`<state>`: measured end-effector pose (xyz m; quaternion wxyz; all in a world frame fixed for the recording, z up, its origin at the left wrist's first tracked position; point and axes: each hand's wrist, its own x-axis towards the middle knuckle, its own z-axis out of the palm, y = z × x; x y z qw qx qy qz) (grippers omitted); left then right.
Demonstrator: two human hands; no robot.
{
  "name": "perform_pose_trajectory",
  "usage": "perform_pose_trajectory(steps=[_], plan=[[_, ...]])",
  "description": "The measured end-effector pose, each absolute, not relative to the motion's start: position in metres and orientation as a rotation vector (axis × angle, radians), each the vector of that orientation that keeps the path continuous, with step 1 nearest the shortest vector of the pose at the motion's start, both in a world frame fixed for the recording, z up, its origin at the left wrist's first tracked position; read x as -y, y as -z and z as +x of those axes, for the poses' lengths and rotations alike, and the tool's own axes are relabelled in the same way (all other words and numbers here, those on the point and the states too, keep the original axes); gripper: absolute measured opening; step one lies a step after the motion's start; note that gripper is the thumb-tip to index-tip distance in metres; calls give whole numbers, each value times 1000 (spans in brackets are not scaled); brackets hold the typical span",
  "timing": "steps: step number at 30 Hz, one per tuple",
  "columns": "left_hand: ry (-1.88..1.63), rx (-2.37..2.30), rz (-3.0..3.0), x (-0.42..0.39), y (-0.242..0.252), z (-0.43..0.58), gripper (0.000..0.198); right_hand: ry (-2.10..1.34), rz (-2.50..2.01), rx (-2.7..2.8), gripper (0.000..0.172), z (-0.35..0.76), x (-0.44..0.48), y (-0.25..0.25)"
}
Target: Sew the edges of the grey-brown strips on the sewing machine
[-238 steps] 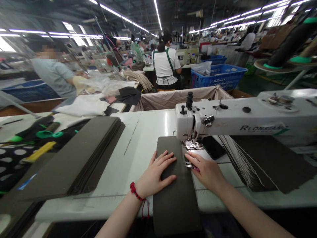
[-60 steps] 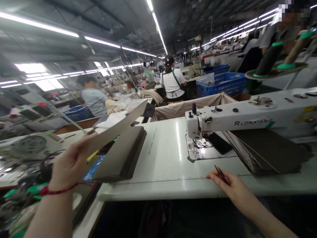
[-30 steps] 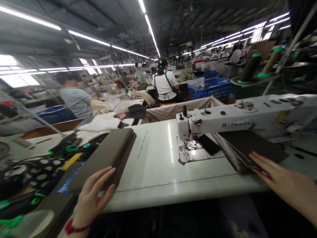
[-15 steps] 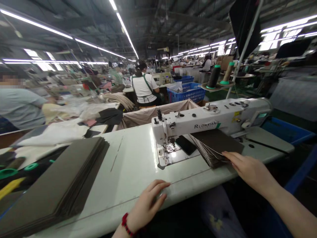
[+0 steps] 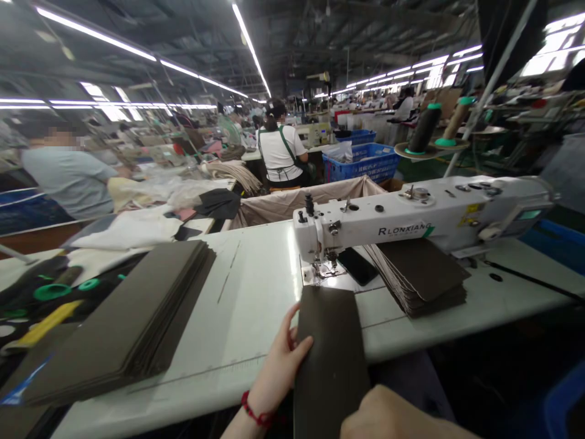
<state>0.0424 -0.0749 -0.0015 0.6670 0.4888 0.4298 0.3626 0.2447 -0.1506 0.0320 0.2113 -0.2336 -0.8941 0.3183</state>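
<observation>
Panel [image 5: 331, 366], dark, sits in front of sewing machine [image 5: 411, 222] — far end over tabletop [image 5: 247, 274], near end past front edge. Left hand [image 5: 283, 360] pinches its left edge between thumb and fingers. Right hand [image 5: 388, 417] at near end — fingers hidden, cannot tell grip. Phone [image 5: 358, 266] beside right stack [image 5: 425, 268]; left stack [image 5: 128, 317] well apart.

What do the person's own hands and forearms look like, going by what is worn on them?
Both the left hand and the right hand are ungloved. A red bracelet circles the left wrist. No sleeve shows on the visible forearms, and the right hand is blurred.
</observation>
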Motion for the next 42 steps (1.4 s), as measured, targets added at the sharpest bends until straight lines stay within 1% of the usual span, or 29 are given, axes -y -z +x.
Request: perform_pose_trajectory(steps=[2, 3, 4, 5, 7, 9, 12, 16, 18, 27, 38, 42], plan=[[-942, -1285, 1470, 75, 4, 15, 74, -920, -780, 2400, 22, 253, 130, -37], [-958, -1464, 1701, 74, 5, 4, 71, -871, -950, 2340, 21, 256, 118, -37], [-912, -1601, 1947, 74, 6, -4, 67, -791, -1130, 2283, 24, 258, 104, -35], [-800, -1653, 2186, 73, 6, -11, 65, -682, -1287, 2255, 33, 259, 88, -30], [-488, -1541, 2535, 70, 6, -17, 64, -465, -1488, 2280, 53, 254, 56, -17], [-262, -1373, 2672, 67, 4, -18, 63, -332, -1551, 2344, 63, 244, 27, -4], [-171, -1356, 2686, 63, -1, -18, 59, -297, -1515, 2423, 67, 233, -2, 6], [-124, -1335, 2664, 58, -8, -20, 59, -312, -1507, 2428, 59, 238, -8, 6], [-114, -1322, 2655, 53, -9, -19, 61, -312, -1512, 2420, 58, 247, -2, 7], [-175, -1204, 2635, 18, -9, 5, 64, -274, -1535, 2401, 56, 259, 8, 20], [-244, -1175, 2614, 17, -7, 4, 64, -298, -1521, 2420, 58, 259, 6, 23], [-217, -1183, 2603, 16, -9, 4, 63, -288, -1528, 2426, 59, 260, 6, 23]])
